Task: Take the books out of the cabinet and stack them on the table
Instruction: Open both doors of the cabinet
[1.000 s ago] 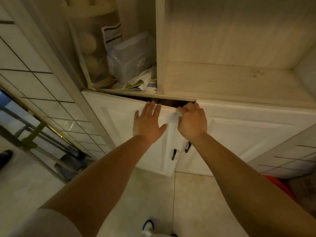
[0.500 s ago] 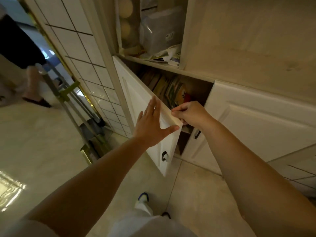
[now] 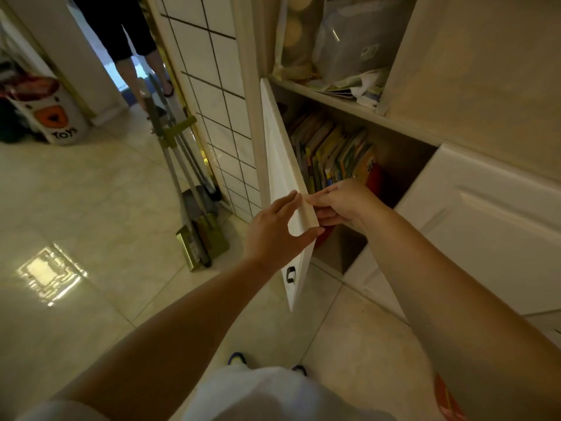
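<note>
On a glossy tiled floor (image 3: pixel 91 208), I see my left hand (image 3: pixel 274 229) and right hand (image 3: pixel 344 203) both gripping the open cabinet door (image 3: pixel 280 165), books (image 3: pixel 331 153) inside.

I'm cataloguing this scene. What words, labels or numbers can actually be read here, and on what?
"Toys": on the white bin with the orange animal face, far left.
Label on the clear plastic box, upper shelf: too blurred.
Book covers and spines in the cabinet: print unreadable.
Papers under the box: unreadable.
</note>
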